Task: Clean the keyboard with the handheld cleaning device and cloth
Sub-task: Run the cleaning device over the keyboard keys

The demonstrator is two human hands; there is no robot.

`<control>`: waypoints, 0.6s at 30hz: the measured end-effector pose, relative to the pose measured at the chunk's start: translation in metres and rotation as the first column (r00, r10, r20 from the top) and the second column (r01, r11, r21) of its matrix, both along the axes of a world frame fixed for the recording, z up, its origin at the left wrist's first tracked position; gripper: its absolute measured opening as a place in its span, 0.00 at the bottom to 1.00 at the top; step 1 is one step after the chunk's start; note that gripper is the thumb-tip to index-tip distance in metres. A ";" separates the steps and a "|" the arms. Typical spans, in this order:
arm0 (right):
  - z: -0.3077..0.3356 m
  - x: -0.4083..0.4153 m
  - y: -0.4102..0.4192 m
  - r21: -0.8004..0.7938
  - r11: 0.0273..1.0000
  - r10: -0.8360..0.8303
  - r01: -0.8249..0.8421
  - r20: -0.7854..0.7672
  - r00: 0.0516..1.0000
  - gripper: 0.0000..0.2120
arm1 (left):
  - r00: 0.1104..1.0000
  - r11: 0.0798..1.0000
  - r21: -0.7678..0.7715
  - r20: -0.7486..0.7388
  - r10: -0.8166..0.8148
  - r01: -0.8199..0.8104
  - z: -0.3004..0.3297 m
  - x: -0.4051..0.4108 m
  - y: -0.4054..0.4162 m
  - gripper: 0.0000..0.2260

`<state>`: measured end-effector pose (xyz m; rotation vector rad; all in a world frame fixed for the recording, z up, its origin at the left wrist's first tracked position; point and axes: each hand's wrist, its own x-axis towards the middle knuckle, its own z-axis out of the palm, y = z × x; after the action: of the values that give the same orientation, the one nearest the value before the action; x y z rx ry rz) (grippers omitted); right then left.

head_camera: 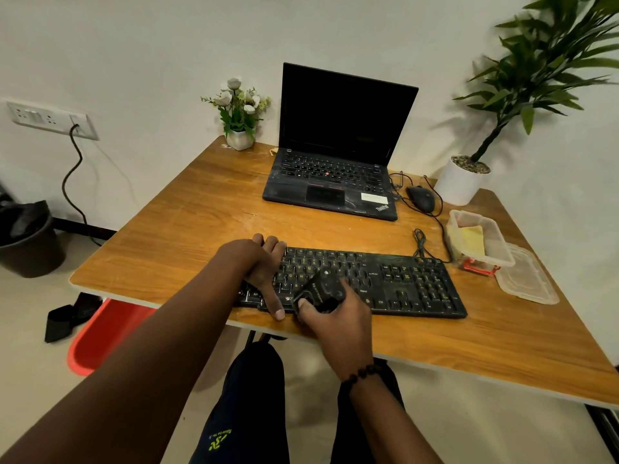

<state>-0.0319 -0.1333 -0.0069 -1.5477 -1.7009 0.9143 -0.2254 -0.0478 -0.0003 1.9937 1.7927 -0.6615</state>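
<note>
Device pass underway: right hand [338,313] grips device [320,289] over keyboard [385,283] centre, left hand [264,266] clamps its left end; cloth wipe pending.

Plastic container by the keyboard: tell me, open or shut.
Open. The plastic container has no lid on; its lid lies beside it on the table.

The desk [201,226] holds 1 keyboard [402,283], 1 laptop [335,155], 1 mouse [421,198] and 2 potted plants [239,112] [469,175]. There is 1 plastic box [482,241] with 1 loose lid [526,279]. 2 hands [264,262] [335,313] are over the keyboard, with 1 cleaning device [320,291].
</note>
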 end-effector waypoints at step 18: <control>-0.003 -0.013 0.004 0.141 0.986 -0.114 0.084 0.222 0.968 0.29 | 0.997 0.999 0.022 -0.063 -0.045 0.046 0.011 -0.032 -0.012 0.69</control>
<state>-0.0451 -0.1296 -0.0102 -1.6848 -1.7842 0.5790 -0.2573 -0.0593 0.0111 2.0564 1.8036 -0.7270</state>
